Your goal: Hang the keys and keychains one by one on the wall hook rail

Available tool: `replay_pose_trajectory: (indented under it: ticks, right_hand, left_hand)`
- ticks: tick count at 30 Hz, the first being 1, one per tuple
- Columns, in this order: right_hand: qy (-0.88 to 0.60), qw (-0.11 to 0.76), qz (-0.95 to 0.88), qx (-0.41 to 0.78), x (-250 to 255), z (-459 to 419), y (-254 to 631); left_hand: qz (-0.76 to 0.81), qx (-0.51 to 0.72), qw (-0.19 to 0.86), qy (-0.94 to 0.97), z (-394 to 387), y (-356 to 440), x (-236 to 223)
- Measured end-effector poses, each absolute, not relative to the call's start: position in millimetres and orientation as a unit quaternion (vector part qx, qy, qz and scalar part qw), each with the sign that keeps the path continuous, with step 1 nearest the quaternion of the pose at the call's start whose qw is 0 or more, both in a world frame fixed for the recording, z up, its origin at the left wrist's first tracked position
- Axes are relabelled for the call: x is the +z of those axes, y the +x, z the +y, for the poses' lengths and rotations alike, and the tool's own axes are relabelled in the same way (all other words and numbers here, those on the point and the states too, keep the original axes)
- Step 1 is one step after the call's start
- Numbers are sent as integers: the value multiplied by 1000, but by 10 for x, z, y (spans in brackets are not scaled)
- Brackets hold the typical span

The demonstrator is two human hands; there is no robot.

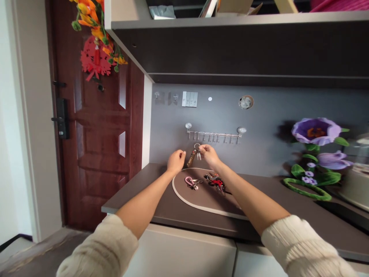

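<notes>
My right hand (209,154) pinches a key bunch (195,153) with a brown strap, held up just below the metal hook rail (215,134) on the grey wall. My left hand (175,161) hovers beside it with fingers curled; nothing shows in them. Below, an oval brown mat (201,198) on the dark countertop holds a pink key ring set (190,182) and a red and black key bunch (215,181).
A dark red door (95,130) with a black lock stands at the left, with red and orange decorations on top. Purple artificial flowers (315,154) sit at the right on the countertop (161,209). A shelf runs overhead. Light switches (189,99) sit above the rail.
</notes>
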State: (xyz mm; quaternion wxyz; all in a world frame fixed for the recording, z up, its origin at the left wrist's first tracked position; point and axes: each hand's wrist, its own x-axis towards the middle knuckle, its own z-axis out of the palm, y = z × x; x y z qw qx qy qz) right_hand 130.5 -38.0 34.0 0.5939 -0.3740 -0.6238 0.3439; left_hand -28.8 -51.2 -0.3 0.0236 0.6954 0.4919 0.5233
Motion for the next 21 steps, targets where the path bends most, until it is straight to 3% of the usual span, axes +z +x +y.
replay_pose_trajectory:
  ticks: [7, 21]
  right_hand:
    - [-391, 606, -588, 365, 560, -114, 1032]
    - [-467, 677, -499, 273, 516, 427, 724]
  left_hand:
    - [556, 377, -118, 732, -488, -459, -160]
    - [567, 357, -142, 729, -464, -468, -141]
